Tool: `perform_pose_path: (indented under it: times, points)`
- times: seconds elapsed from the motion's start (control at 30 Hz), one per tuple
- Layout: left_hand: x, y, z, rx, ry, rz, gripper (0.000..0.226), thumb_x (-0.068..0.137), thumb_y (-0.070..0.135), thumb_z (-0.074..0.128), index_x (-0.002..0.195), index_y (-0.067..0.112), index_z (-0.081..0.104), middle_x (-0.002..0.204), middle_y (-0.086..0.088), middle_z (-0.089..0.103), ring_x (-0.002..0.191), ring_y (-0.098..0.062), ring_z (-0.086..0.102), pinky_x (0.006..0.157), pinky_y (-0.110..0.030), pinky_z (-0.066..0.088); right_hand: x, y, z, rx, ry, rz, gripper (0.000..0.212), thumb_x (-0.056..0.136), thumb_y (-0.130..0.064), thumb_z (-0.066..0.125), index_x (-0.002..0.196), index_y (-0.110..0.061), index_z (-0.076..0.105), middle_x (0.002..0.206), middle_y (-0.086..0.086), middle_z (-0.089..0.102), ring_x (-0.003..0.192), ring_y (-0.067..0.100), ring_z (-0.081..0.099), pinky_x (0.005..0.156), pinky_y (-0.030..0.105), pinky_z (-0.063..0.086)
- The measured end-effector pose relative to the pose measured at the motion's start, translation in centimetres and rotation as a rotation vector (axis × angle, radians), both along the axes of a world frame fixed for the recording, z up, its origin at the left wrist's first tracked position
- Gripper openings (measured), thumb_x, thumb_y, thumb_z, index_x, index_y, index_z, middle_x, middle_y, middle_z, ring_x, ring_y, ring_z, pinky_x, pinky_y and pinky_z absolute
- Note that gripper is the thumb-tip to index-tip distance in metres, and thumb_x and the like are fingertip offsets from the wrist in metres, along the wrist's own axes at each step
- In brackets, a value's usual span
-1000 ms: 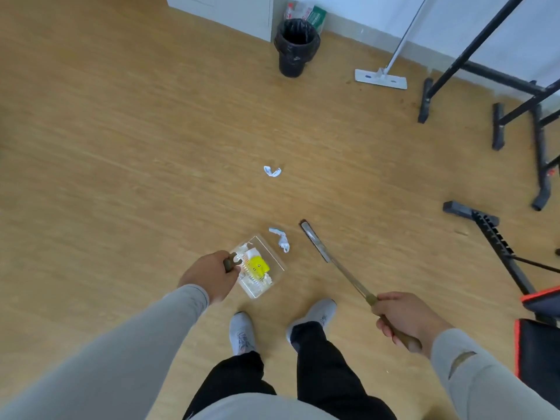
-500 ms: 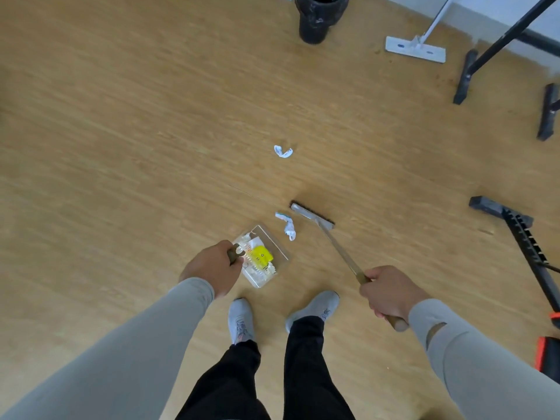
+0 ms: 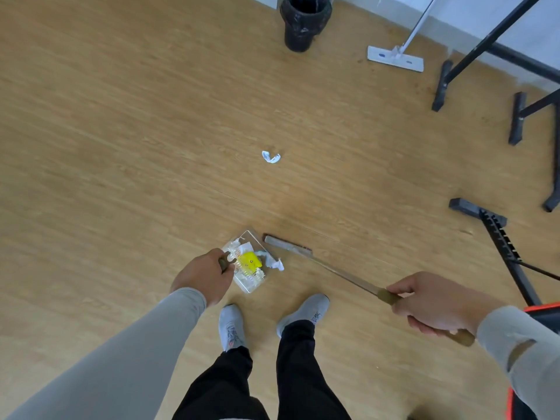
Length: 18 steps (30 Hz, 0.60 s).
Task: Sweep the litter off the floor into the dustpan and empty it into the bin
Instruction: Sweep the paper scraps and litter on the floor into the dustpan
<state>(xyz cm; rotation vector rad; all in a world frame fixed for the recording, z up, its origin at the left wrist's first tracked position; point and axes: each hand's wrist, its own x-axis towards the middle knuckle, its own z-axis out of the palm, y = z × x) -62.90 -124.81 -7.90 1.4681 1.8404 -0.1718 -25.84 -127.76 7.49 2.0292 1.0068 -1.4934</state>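
Note:
My left hand (image 3: 203, 275) grips the handle of a clear plastic dustpan (image 3: 249, 284) resting on the wood floor in front of my feet. Inside lie white scraps and a yellow piece (image 3: 249, 259). A crumpled white paper (image 3: 275, 264) sits at the dustpan's open right edge. My right hand (image 3: 430, 304) holds the brown handle of a long broom, whose head (image 3: 286, 244) rests on the floor just right of the dustpan. Another white scrap (image 3: 270, 157) lies farther out on the floor. The black bin (image 3: 304, 22) stands at the far wall.
A white flat mop (image 3: 395, 58) leans on the far wall. Black metal frame legs (image 3: 442, 86) stand at the upper right, and a black stand (image 3: 500, 237) reaches in from the right. My two grey shoes (image 3: 231, 327) stand just behind the dustpan.
The broom head has swept left toward the dustpan, pushing the near white paper up to the dustpan's edge. The view has shifted slightly, bringing the bin and mop lower into sight.

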Motion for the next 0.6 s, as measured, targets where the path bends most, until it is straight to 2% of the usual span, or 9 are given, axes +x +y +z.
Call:
perform_pose_path:
  times: [0.13, 0.33, 0.47, 0.6]
  points:
    - [0.1, 0.1, 0.2, 0.011, 0.005, -0.003, 0.022, 0.095, 0.043, 0.052, 0.11, 0.027, 0.06, 0.09, 0.001, 0.067, 0.082, -0.027, 0.062, 0.069, -0.031, 0.048, -2.6, 0.1, -2.8, 0.051, 0.005, -0.129, 0.029, 0.092, -0.01, 0.058, 0.119, -0.006, 0.068, 0.062, 0.011, 0.064, 0.047, 0.021, 0.051, 0.046, 0.027, 0.041]
    - [0.0, 0.4, 0.1, 0.005, 0.0, -0.005, 0.021, 0.095, 0.044, 0.051, 0.108, 0.029, 0.059, 0.087, 0.003, 0.066, 0.078, -0.025, 0.064, 0.066, -0.03, 0.048, -8.3, -1.7, -6.9, 0.018, 0.132, -0.569, 0.037, 0.09, -0.004, 0.054, 0.124, 0.008, 0.059, 0.061, 0.018, 0.057, 0.05, 0.023, 0.041, 0.046, 0.028, 0.034]
    - [-0.2, 0.3, 0.0, 0.009, 0.006, -0.013, 0.021, 0.096, 0.043, 0.051, 0.107, 0.027, 0.059, 0.087, 0.002, 0.067, 0.079, -0.026, 0.064, 0.066, -0.03, 0.047, -8.3, -2.2, -5.7, -0.032, 0.195, -0.688, 0.025, 0.094, -0.004, 0.056, 0.118, -0.003, 0.065, 0.061, 0.012, 0.057, 0.041, 0.016, 0.045, 0.038, 0.021, 0.036]
    - [-0.1, 0.2, 0.0, 0.011, -0.001, -0.019, 0.02, 0.096, 0.042, 0.051, 0.106, 0.027, 0.059, 0.086, 0.002, 0.067, 0.078, -0.026, 0.064, 0.065, -0.031, 0.048, -5.2, -2.6, -3.8, -0.079, 0.246, -0.813, 0.02, 0.099, -0.007, 0.056, 0.117, -0.008, 0.065, 0.064, 0.011, 0.056, 0.041, 0.014, 0.042, 0.031, 0.019, 0.035]
